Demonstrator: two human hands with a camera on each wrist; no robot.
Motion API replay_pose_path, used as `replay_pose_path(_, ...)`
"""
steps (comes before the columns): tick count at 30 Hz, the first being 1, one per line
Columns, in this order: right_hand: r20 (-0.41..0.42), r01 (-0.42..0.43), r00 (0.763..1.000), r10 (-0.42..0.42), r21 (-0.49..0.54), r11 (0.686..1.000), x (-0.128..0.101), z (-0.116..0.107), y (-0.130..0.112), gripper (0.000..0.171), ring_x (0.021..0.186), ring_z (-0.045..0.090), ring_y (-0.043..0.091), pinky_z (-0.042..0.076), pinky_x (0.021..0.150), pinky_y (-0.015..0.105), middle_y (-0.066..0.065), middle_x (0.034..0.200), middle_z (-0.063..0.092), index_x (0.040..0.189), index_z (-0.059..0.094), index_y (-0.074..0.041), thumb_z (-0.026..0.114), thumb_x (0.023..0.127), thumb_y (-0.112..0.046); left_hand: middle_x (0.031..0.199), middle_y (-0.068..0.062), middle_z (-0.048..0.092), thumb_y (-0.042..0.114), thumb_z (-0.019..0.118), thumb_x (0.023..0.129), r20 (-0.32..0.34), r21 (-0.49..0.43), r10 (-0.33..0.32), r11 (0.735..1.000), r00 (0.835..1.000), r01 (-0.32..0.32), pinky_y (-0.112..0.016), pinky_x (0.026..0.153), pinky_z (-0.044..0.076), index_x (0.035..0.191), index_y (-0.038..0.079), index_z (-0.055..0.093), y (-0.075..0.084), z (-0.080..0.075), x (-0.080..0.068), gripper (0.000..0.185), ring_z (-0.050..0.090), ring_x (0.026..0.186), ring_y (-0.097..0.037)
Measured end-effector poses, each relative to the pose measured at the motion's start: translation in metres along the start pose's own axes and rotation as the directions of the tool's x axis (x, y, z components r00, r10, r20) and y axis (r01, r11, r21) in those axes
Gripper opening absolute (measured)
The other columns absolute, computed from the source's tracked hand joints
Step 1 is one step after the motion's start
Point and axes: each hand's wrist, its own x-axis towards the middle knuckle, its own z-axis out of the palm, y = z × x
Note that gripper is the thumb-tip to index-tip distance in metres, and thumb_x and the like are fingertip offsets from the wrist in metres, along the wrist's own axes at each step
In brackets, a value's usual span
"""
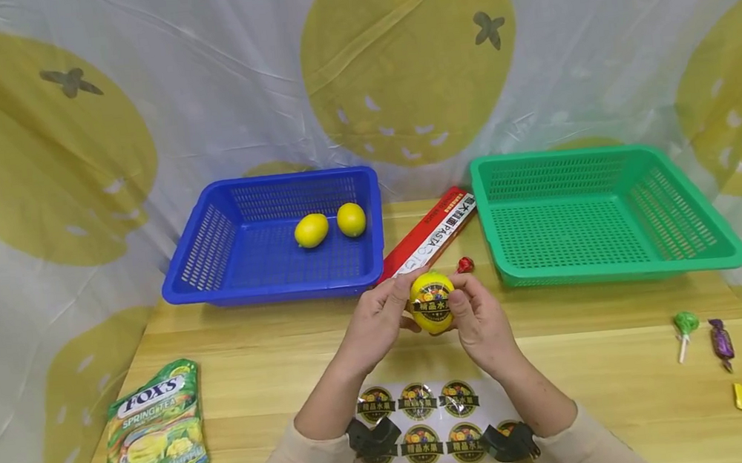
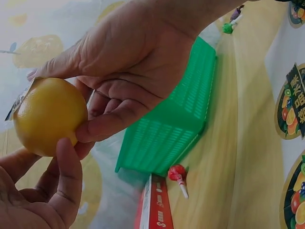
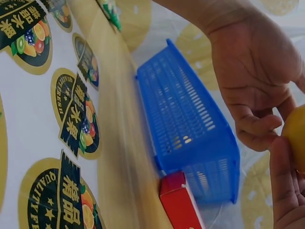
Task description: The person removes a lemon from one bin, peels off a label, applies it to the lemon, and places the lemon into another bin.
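Note:
A yellow lemon (image 1: 433, 322) is held up between both hands, over the middle of the table. A round black-and-gold fruit sticker (image 1: 433, 303) lies across its near side. My left hand (image 1: 376, 324) grips the lemon from the left, thumb near the sticker's edge. From the right, my right hand (image 1: 483, 321) pinches it with thumb and fingers. In the left wrist view, the sticker's edge stands off the lemon (image 2: 50, 119). Below the forearms lies a white sheet of similar stickers (image 1: 418, 402).
Two lemons lie in a blue basket (image 1: 276, 293); right of it stands a green basket (image 1: 616, 267). Between them are a red pasta box (image 1: 428, 233) and a red lollipop (image 1: 464, 264). A candy bag (image 1: 156, 435) lies left; a green lollipop (image 1: 685, 322) and wrapped candies (image 1: 721, 343) lie right.

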Motion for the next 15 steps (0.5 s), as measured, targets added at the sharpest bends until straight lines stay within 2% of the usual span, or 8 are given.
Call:
replay_pose_path(3,0.007,0.015,1.000,-0.015,-0.007,1.000,0.0001,-0.0005,0.0001,0.047,0.074,0.069,0.008,0.062,0.062,0.032,0.021,0.098,0.065,0.119,0.057,0.004,0.042,0.110,-0.040,0.116,-0.016,0.069,0.043,0.059,0.103,0.021,-0.031,-0.015,0.999,1.000,0.016,-0.033,0.071,0.062,0.141,0.016,0.063,-0.0001,-0.0020,-0.0005,0.047,0.066,0.084,-0.014)
replay_pose_path(6,0.021,0.029,0.999,-0.030,0.008,1.000,0.0010,-0.0012,-0.0003,0.049,0.074,0.069,0.009,0.062,0.062,0.032,0.013,0.097,0.064,0.119,0.056,0.005,0.041,0.110,-0.040,0.121,-0.017,0.067,0.037,0.067,0.099,0.062,-0.083,-0.014,0.996,0.998,0.019,-0.030,0.074,0.061,0.143,0.014,0.060,-0.0006,-0.0043,-0.0002,0.051,0.067,0.086,-0.013)
replay_pose_path(11,0.035,0.032,0.999,-0.034,0.049,0.998,0.0019,-0.0028,-0.0020,0.054,0.075,0.069,0.010,0.063,0.062,0.033,0.004,0.101,0.063,0.119,0.055,0.007,0.038,0.110,-0.043,0.134,-0.019,0.059,0.027,0.058,0.105,0.112,-0.143,0.009,0.990,0.994,0.007,-0.030,0.077,0.062,0.147,0.007,0.055,0.0016,-0.0076,0.0000,0.047,0.068,0.092,-0.015)
replay_pose_path(15,0.037,0.027,0.999,-0.029,0.054,0.998,0.0016,-0.0039,-0.0025,0.053,0.077,0.069,0.010,0.063,0.062,0.033,0.002,0.101,0.063,0.119,0.055,0.008,0.038,0.110,-0.042,0.135,-0.019,0.059,0.030,0.048,0.109,0.122,-0.129,0.010,0.992,0.992,0.006,-0.032,0.077,0.062,0.147,0.008,0.056,0.0041,-0.0077,-0.0001,0.045,0.067,0.095,-0.017)
